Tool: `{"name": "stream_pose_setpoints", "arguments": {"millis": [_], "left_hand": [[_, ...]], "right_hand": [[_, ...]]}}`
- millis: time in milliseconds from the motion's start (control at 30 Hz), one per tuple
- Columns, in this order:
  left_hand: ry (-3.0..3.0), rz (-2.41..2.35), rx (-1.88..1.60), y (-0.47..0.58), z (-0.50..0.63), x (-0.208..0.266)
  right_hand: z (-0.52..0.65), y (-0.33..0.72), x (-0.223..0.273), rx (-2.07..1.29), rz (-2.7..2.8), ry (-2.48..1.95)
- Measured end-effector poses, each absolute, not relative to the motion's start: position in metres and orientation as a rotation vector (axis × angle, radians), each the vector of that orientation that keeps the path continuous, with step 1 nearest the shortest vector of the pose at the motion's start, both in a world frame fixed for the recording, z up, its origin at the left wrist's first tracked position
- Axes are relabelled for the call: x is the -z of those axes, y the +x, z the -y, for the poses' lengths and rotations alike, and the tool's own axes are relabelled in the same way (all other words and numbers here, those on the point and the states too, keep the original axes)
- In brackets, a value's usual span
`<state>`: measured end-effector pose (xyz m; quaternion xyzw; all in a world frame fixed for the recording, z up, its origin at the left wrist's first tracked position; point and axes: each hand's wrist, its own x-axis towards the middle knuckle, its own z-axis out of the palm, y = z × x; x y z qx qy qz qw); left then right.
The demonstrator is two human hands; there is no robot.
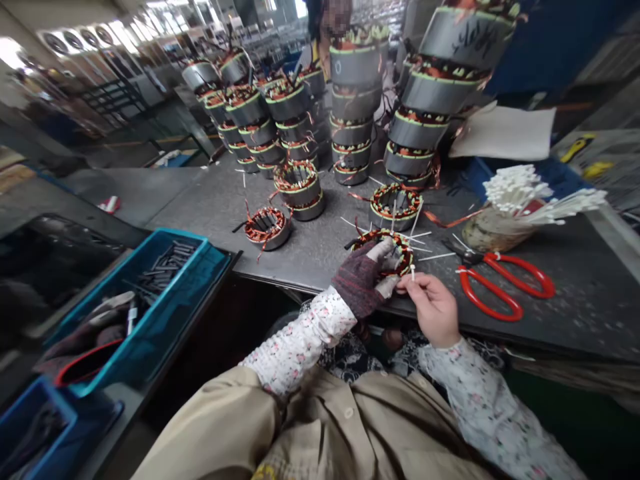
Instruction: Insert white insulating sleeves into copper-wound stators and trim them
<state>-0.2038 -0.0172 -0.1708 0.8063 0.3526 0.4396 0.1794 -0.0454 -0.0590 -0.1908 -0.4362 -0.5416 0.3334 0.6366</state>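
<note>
- left hand [361, 277], gloved, grasps a wound ring [406, 252] at the near edge of the table [315, 243], apparently to steady it.
- right hand [434, 303], bare, at about four o'clock of that ring, pinches a white tie [413, 270] between thumb and fingertips, probably because so thin a piece wants a fine hold.
- just beyond, at twelve o'clock, sits a second ring [379, 200]; loose ties [435, 257] lie toward two, seemingly for easy reach.
- at three o'clock, red-handled cutters [489, 259] lie flat, handles toward four, perhaps for quick pick-up.
- at two o'clock, a squat pot [493, 230] gathers bundled ties [520, 190].
- farther off, ten to one, stacks of rings [353, 103] likely save space.
- at nine o'clock, a teal tray [165, 320] holds dark strips [170, 267].
</note>
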Motion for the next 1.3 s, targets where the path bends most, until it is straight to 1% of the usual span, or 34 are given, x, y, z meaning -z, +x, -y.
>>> {"name": "stream_pose_setpoints", "arguments": {"millis": [100,200,400,533,700,833,1000,1067,1200,1233,1300], "left_hand": [[2.203,-0.924,-1.216,-0.203,0.014,0.169],[2.288,-0.931,-1.212,-0.204,0.013,0.162],[2.261,-0.86,-1.312,-0.203,0.008,0.16],[2.354,-0.861,-1.265,-0.204,0.007,0.16],[2.402,-0.746,-1.326,-0.205,0.004,0.161],[2.483,-0.743,-1.239,-0.207,0.0,0.162],[2.578,-0.795,-1.142,-0.208,0.001,0.159],[2.571,-0.864,-1.128,-0.207,0.005,0.157],[2.51,-0.943,-1.16,-0.205,0.011,0.155],[2.488,-0.949,-1.178,-0.204,0.011,0.155],[2.454,-0.934,-1.229,-0.203,0.011,0.157]], "right_hand": [[0.059,-0.047,0.182,-0.787,1.146,-1.068],[0.065,-0.044,0.171,-0.785,1.101,-1.118],[0.07,-0.038,0.161,-0.772,1.258,-1.16],[0.07,-0.037,0.161,-0.684,1.344,-1.21],[0.057,-0.039,0.165,-0.594,1.433,-1.356],[0.052,-0.038,0.158,-0.583,1.471,-1.344],[0.061,-0.034,0.134,-0.668,1.712,-1.318],[0.068,-0.03,0.121,-0.701,1.638,-1.197],[0.075,-0.02,0.102,-0.592,1.266,-0.951],[0.075,-0.017,0.102,-0.581,1.213,-0.955],[0.074,-0.013,0.106,-0.602,1.258,-1.096]]}}
